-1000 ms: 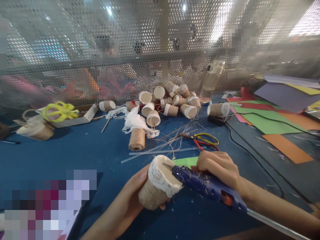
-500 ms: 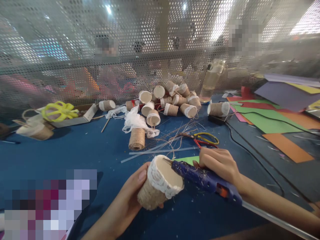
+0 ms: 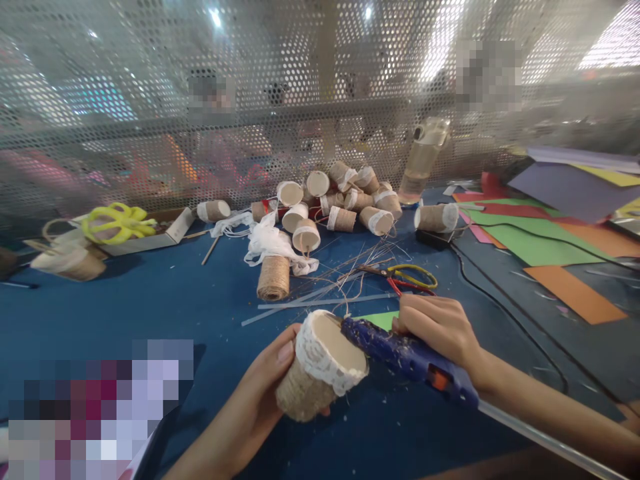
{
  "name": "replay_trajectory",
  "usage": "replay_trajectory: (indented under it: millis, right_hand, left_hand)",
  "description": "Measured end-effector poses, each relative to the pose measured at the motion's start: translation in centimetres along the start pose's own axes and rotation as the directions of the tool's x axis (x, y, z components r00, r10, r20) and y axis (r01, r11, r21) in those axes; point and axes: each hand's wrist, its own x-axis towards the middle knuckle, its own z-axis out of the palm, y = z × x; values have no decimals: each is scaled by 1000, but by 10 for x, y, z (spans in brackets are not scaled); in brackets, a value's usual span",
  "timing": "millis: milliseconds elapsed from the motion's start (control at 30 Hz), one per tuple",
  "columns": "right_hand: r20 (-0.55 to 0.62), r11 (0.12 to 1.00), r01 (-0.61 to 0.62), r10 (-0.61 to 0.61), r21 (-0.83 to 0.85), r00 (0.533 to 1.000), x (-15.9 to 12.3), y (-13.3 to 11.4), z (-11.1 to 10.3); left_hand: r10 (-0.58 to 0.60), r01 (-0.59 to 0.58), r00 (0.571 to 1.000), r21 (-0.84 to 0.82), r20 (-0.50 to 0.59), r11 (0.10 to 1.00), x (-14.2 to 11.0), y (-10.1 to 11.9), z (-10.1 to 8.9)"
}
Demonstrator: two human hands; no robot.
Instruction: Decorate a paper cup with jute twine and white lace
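Observation:
My left hand [image 3: 267, 373] is closed round a twine-wrapped cup [image 3: 310, 390] with a white lace band at its rim. The cup is tilted, its opening turned up and to the right. In my right hand [image 3: 440, 327] is a blue glue gun [image 3: 400, 353], gripped from above. Its metal nozzle points at the inside of the cup near the far rim; I cannot tell whether it touches. A clear glue stick [image 3: 540, 437] sticks out of the gun's back end. Just behind the cup lies a strip of green paper [image 3: 376, 321].
Scissors [image 3: 400, 275], thin glue sticks [image 3: 300, 301] and a twine spool [image 3: 273, 279] lie beyond my hands. Several lace-trimmed cups [image 3: 343, 219] are heaped at a perforated screen [image 3: 240, 153]. A bottle [image 3: 425, 160] stands there. Black cables [image 3: 505, 293] and coloured paper [image 3: 543, 230] lie right.
The glue gun's nozzle has shifted very slightly right along the cup's far rim. My left hand and the cup stay almost in place.

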Motion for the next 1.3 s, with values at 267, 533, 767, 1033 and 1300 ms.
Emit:
replay_trajectory:
  millis: [267,533,767,1033,1300]
  right_hand:
    - [-8,993,3,-2,115,1000,-2,3,1]
    - [9,989,14,-16,145,1000,-1,5,2]
    - [-10,988,8,-6,153,1000,-2,5,3]
    - [6,988,12,-13,153,1000,-2,7,3]
    - [18,993,31,-33,113,999,-1,5,2]
  left_hand:
    - [30,-30,1000,34,-5,999,3,3,5]
    - [5,-6,1000,47,21,999,1,5,7]
    - [9,-9,1000,19,6,1000,0,6,8]
    - [1,-1,1000,2,17,1000,2,2,3]
    - [-37,37,999,28,-3,999,1,6,3]
